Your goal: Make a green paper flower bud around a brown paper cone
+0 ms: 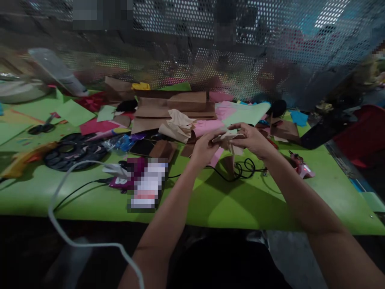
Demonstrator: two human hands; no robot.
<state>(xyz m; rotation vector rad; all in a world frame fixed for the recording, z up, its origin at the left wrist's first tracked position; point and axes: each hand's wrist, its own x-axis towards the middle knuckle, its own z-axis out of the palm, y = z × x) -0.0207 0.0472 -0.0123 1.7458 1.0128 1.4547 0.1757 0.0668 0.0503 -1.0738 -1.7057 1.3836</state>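
Note:
Over the middle of the table, both hands hold a cream-coloured crumpled paper piece [230, 137] between them. My left hand [206, 149] grips its left side with bent fingers. On the other side, my right hand [252, 140] pinches the edge between thumb and fingers. The exact shape of the piece is partly hidden by the fingers. Just behind my left hand lie a crumpled cream paper [177, 125] and a pink roll [206, 127]. A pale green sheet [248, 113] is spread beyond my right hand.
A green-covered table [228, 208] carries a blurred-out phone [148, 184], a round black tray [75, 150], a yellow glue gun [27, 160], scissors [42, 128], folded brown paper [171, 106] and a black cable [240, 173]. Behind stands a perforated metal panel [186, 60]. A white cable [57, 224] crosses the front edge.

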